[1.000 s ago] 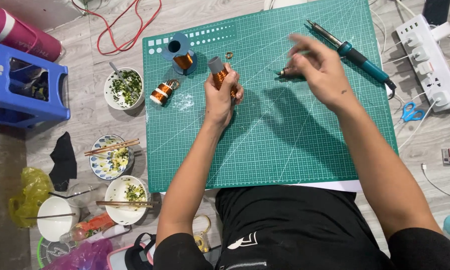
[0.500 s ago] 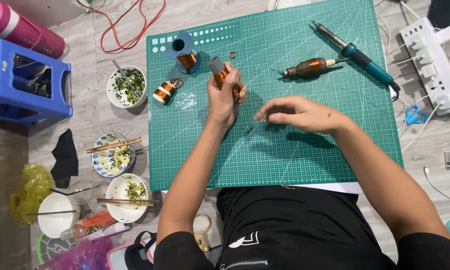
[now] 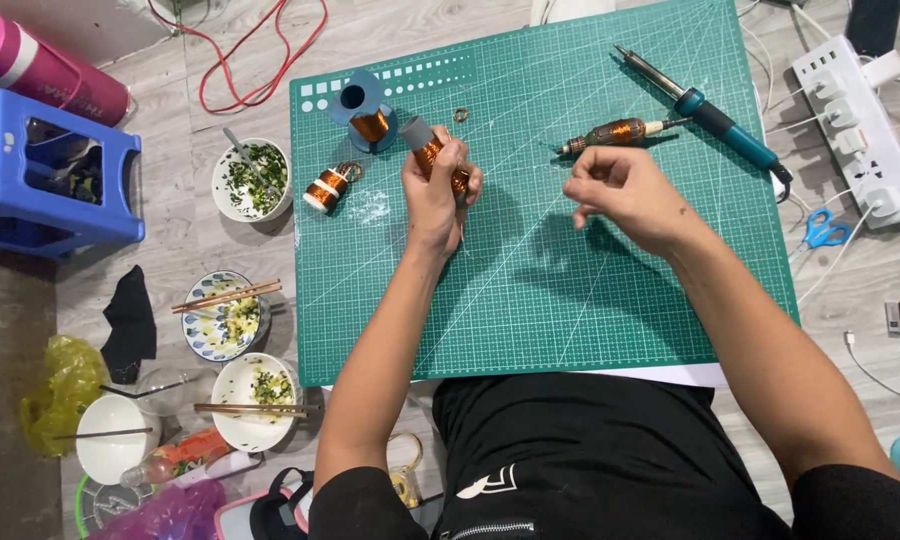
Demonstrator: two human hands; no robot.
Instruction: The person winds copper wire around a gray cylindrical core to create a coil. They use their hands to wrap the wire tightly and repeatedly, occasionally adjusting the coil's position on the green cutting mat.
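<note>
While left-hand fingers (image 3: pixel 460 180) wrap the copper coil (image 3: pixel 432 155), the right hand (image 3: pixel 625 192) hovers apart.

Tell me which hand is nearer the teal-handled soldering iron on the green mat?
Right. The right hand hovers just below-left of the teal-handled soldering iron; the left hand, gripping a copper wire spool, is farther left.

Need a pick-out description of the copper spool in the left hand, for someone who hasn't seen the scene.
Start at the big green gridded cutting mat on the floor. Near its upper-left part, the person's left hand grips a small grey-capped spool of copper wire. Unlike the blue-flanged copper spool standing beside it and the white-ended copper spool lying on the mat's left edge, it is the only one held.
</note>
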